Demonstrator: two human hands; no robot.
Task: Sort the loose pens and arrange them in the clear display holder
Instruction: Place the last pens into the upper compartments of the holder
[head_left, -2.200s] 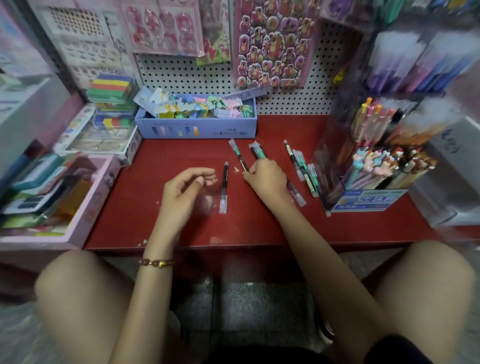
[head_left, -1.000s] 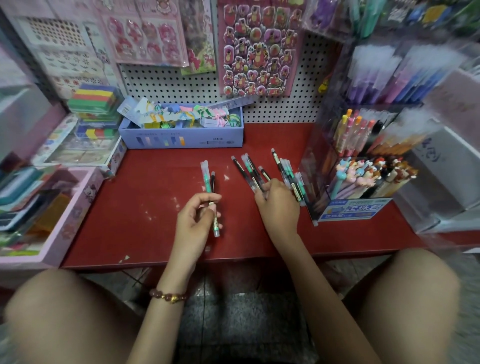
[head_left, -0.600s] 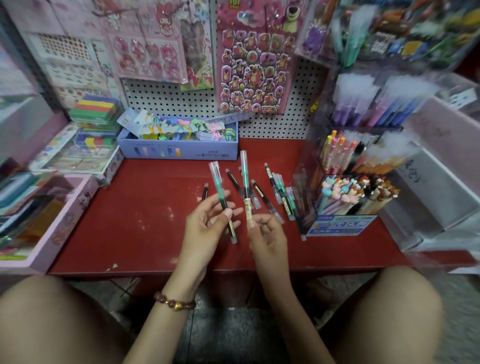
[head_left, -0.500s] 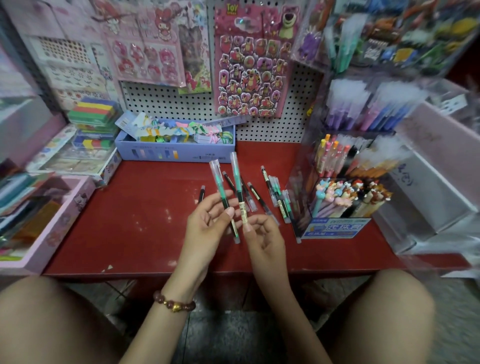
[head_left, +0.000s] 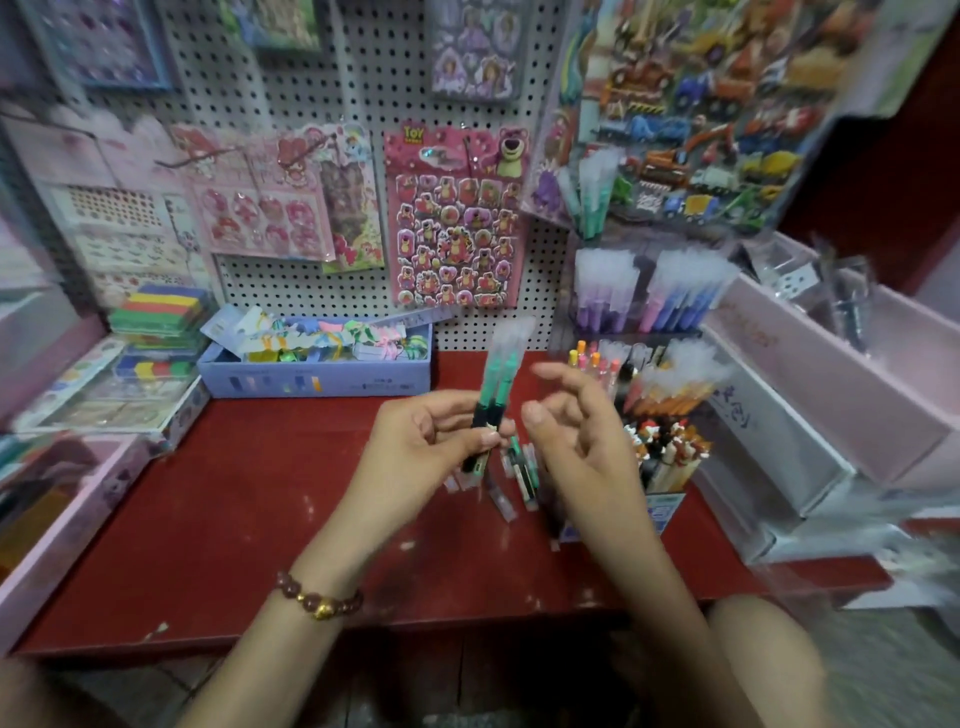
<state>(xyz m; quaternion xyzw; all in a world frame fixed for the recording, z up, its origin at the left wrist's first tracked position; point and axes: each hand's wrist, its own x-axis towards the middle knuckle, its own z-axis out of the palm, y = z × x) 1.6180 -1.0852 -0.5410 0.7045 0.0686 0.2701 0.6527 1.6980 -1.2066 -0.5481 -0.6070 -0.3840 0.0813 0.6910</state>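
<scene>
The left hand (head_left: 423, 441) pinches a pair of gel pens (head_left: 496, 387) between thumb and curled fingers, low on their dark grip sections; the two pens stand nearly upright, side by side and touching, with teal-green barrels above the grips and frosted clear caps at the top, the caps smeared by motion blur. They are held in the air above the red tabletop (head_left: 208, 519), in front of the pegboard (head_left: 363, 130). The right hand (head_left: 576, 436) hangs just beside the pair with its fingers loosely bent and spread, grasping nothing; its thumb tip is close to the pens, though blur hides whether it touches them.

Below both hands more loose pens (head_left: 522, 470) lie on the table, partly covered by the fingers. To the right stands the clear display holder (head_left: 662, 512), tiered; purple and blue capped pens (head_left: 649, 299) fill an upper tier, and pens with small figure tops (head_left: 667, 441) fill the lowest; the right hand blocks part of its front left corner.

At the back left a blue cardboard box (head_left: 311, 384) holds pastel packets; a pink bear sticker sheet (head_left: 457, 218) hangs above it; a beaded bracelet (head_left: 318, 598) circles the left wrist.
</scene>
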